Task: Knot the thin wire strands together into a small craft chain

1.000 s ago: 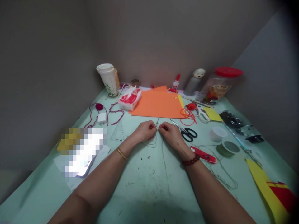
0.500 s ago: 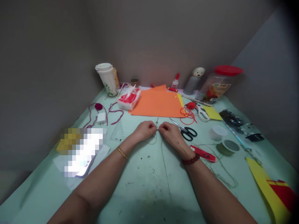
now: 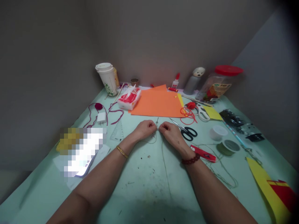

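My left hand (image 3: 147, 129) and my right hand (image 3: 170, 132) face each other over the middle of the table, fingertips almost meeting. Both are closed in a pinch on a thin green cord (image 3: 163, 155). Between the fingertips is a short knotted stretch of the cord, too small to make out in detail. One strand loops below my left hand, and a long tail runs down the table toward me. Black-handled scissors (image 3: 188, 133) lie just right of my right hand, blades partly open. A clear set square (image 3: 117, 132) lies left of my left hand.
Orange paper (image 3: 156, 104) lies behind the hands, beside a tissue pack (image 3: 130, 99). A red utility knife (image 3: 203, 153) and a green cord spool (image 3: 228, 147) lie to the right. A phone (image 3: 85, 155) is at left; a cup (image 3: 106, 80) and a red-lidded jar (image 3: 216, 87) stand behind.
Almost nothing differs. Both hands keep their pinch at the same spot, with only a very slight shift of the left hand and wrist.
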